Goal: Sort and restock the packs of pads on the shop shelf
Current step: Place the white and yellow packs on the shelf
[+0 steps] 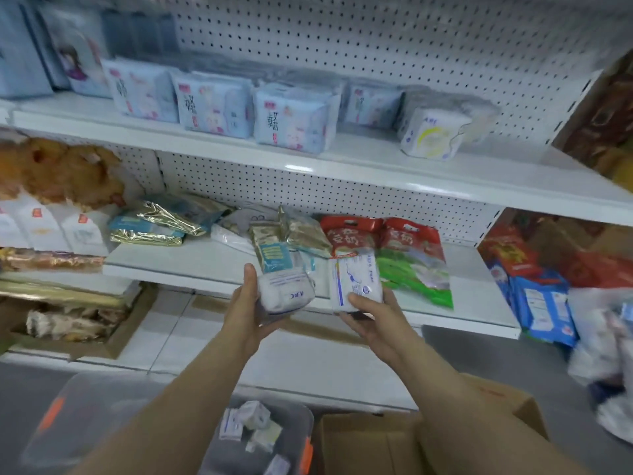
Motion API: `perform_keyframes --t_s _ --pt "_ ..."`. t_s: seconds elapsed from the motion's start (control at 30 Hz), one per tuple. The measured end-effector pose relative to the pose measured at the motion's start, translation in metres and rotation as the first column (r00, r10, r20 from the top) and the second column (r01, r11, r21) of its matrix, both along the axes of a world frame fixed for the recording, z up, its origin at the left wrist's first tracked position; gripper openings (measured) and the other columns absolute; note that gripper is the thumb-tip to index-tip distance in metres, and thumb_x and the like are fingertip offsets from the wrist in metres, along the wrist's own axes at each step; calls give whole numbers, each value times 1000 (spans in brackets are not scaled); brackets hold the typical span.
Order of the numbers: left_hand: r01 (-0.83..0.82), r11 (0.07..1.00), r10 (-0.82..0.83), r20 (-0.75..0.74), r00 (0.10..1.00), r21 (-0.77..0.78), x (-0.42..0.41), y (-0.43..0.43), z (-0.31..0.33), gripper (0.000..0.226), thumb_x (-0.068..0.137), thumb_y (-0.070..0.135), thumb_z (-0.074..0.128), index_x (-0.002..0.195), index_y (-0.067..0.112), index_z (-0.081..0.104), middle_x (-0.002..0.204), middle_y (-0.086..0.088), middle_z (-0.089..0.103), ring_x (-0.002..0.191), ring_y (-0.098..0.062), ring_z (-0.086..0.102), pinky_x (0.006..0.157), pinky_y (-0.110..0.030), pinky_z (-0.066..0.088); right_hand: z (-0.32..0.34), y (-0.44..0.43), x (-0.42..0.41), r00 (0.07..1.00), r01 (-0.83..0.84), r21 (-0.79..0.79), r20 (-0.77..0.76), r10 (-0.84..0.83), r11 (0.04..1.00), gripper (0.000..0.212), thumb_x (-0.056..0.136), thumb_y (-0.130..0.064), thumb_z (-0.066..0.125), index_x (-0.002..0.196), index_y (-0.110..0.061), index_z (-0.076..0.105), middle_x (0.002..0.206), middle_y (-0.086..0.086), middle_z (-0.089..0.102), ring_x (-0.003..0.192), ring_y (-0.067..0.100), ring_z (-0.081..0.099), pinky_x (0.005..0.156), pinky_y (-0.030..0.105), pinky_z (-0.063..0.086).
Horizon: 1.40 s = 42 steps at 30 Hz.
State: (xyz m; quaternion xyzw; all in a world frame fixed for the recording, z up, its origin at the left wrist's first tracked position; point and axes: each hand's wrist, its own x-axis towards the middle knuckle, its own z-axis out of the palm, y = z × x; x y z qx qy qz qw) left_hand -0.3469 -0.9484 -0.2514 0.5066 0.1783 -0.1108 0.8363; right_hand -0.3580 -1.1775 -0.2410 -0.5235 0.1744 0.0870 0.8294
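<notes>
gold foil packs [161, 221]: left of red-and-green bags [407, 255] | cardboard box [376, 443]: bottom right | blue cartons [544, 306]: far right

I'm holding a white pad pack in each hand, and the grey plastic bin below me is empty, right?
Not empty. In the head view the grey plastic bin holds several small white packs. The rest stands: the left hand grips a white pack printed ABC and the right hand a white pack with blue print.
</notes>
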Motion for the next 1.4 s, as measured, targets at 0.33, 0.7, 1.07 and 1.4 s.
perform_keyframes --t_s 0.33,0.7,1.07,1.4 --pt "-102 994 98 111 989 26 -28 -186 76 34 88 22 74 116 27 56 110 -10 68 83 -25 66 61 -40 58 106 -191 -37 976 -24 15 217 20 1000 51 81 2 74 126 -13 55 104 11 77 86 28 75 68 34 63" --pt "14 996 -36 246 969 90 -38 -266 142 61 62 17 82 117 -3 64 103 -15 76 89 -25 74 66 -32 60 155 -282 -28 950 -45 36 311 32 998 48 84 -6 76 125 -13 53 114 13 75 102 37 73 82 43 62" --pt "18 988 -66 313 947 155 -41 -294 163 63 69 38 79 123 8 65 112 -12 74 97 -26 68 91 -43 54 168 -311 -18 914 -51 81 404 14 995 68 78 -5 80 138 -11 47 126 13 69 112 34 69 96 42 57" --pt "19 996 -40 235 971 90 -37 -304 156 58 74 28 85 122 6 62 105 -13 76 92 -24 74 77 -40 62 171 -326 -17 954 75 -62 294 -54 995 19 104 -33 56 118 -22 61 120 9 71 102 25 69 77 39 57"
